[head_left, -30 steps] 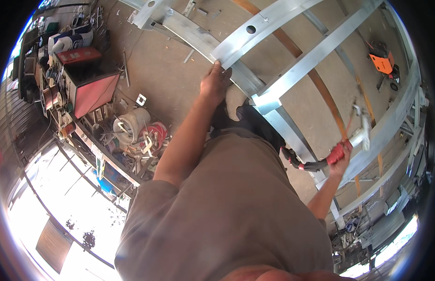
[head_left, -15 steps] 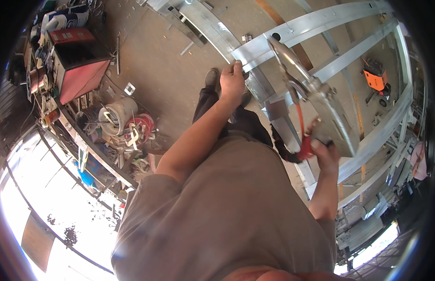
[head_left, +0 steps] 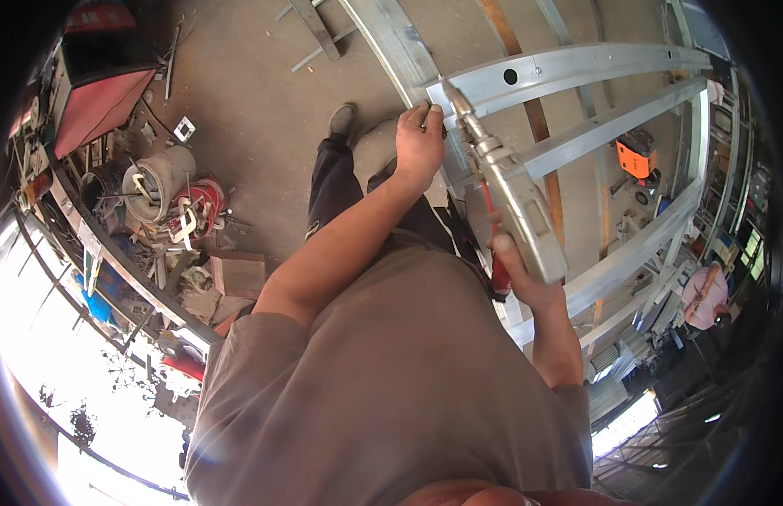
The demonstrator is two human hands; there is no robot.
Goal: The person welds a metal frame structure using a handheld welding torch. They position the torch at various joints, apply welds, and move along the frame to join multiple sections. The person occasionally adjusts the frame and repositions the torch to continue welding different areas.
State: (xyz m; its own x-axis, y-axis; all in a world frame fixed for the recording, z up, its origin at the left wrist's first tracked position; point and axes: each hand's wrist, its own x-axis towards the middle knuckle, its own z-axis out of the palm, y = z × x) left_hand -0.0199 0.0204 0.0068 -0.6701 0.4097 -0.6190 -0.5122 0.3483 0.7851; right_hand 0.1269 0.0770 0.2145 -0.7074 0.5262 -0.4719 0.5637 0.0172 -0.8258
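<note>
My left hand (head_left: 420, 145) is closed at the corner where a silver steel channel (head_left: 577, 72) meets a long steel beam (head_left: 390, 46). Its fingers pinch the end of the channel. My right hand (head_left: 526, 274) grips a long-nosed silver power tool (head_left: 526, 211) with red on its handle side. The tool points away from me, and its narrow tip reaches the channel's end, just right of my left fingers. Whether the tip touches the metal, I cannot tell. Part of the handle is hidden behind my right hand.
More bars of the metal frame (head_left: 611, 126) spread to the right. An orange machine on wheels (head_left: 636, 158) stands on the floor beyond them. At left are a bucket with clamps (head_left: 160, 181), a red coil (head_left: 204, 202) and a red-and-black cabinet (head_left: 101, 105). Another person (head_left: 706, 295) is at far right.
My right hand has swung the tool up and left, bringing its tip to the channel's end by my left hand. The left hand keeps its hold. The view has shifted right.
</note>
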